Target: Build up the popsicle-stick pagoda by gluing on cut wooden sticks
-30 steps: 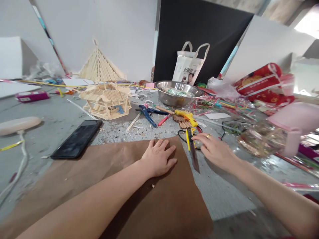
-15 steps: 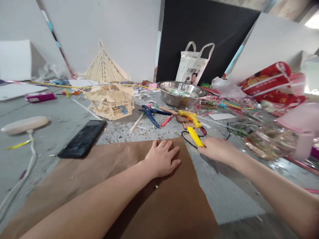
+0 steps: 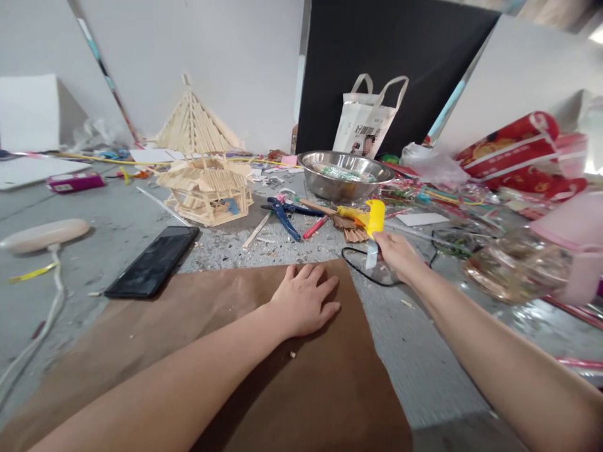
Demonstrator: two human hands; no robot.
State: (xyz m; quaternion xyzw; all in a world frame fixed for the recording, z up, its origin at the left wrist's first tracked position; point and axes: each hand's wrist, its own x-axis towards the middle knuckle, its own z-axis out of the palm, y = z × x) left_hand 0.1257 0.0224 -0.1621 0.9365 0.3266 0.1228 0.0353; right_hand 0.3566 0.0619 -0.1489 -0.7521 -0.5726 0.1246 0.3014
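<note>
My left hand lies flat, fingers spread, on the far edge of a brown paper sheet. My right hand is closed round a yellow-handled knife, held upright above the grey table, its yellow handle up and the short blade pointing down. A black cord loop lies just below that hand. A yellow glue gun and brown stick fan lie just behind it.
A black phone lies left of the paper. Behind stand a stick pavilion model, blue pliers, a steel bowl, a white tote bag. Red packages and a clear bottle crowd the right.
My right hand closed on the knife that lay beside the paper and lifted it off the table, tipping it upright. My left hand stayed flat on the paper.
</note>
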